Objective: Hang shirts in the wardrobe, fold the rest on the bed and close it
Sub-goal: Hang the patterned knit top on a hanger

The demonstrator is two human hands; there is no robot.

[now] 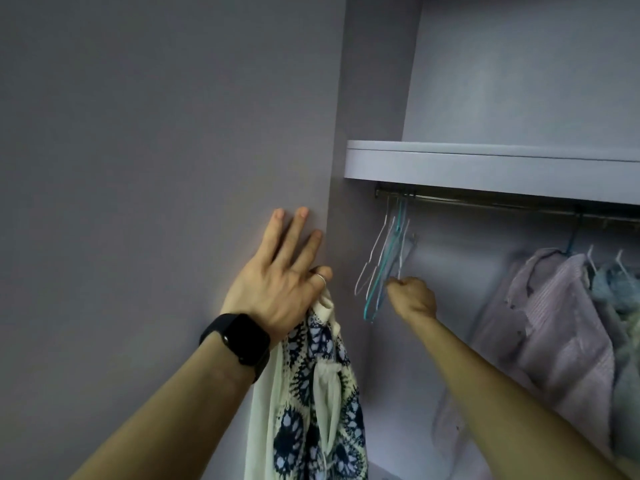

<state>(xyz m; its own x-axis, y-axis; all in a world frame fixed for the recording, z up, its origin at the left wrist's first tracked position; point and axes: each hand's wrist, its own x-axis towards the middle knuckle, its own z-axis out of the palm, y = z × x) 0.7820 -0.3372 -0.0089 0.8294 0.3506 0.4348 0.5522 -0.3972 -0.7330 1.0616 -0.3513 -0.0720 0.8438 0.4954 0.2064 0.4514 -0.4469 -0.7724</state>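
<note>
My left hand [277, 275] lies with three fingers flat against the wardrobe door [173, 133], while its thumb side pinches a cream garment with a dark blue pattern [318, 403] that hangs down below it. My right hand [412, 296] reaches into the wardrobe and grips the lower part of one of several empty wire hangers [384, 265], white and teal, that hang from the metal rail [485, 200]. A pale striped shirt [561, 323] hangs on the rail to the right.
A shelf [485, 164] runs just above the rail. More light-coloured clothes [620, 306] hang at the far right edge. I wear a black watch [239, 341] on my left wrist.
</note>
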